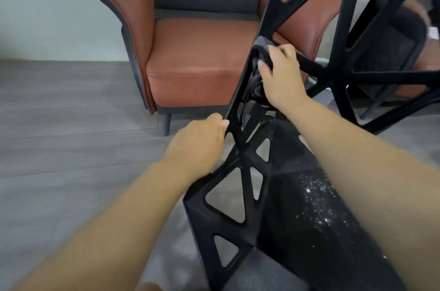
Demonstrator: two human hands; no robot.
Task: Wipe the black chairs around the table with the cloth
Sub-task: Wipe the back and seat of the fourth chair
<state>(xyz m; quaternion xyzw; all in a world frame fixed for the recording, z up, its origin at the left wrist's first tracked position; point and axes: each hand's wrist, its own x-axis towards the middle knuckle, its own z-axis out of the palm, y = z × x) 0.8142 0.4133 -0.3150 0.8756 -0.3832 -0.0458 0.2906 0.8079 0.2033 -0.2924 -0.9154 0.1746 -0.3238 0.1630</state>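
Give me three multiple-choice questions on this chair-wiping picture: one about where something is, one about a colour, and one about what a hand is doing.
1. Where is the armchair?
A on a shelf
B on the floor, beyond the black chair
C lying on its side

2. What colour is its seat cushion?
A rust-orange
B green
C white

3. What is the left hand doing?
A hanging free
B holding a bottle
C gripping the black chair's frame

Answers:
1 B, it stands upright behind the frame.
2 A, the seat plainly shows that colour.
3 C, its fingers curl round a frame bar.
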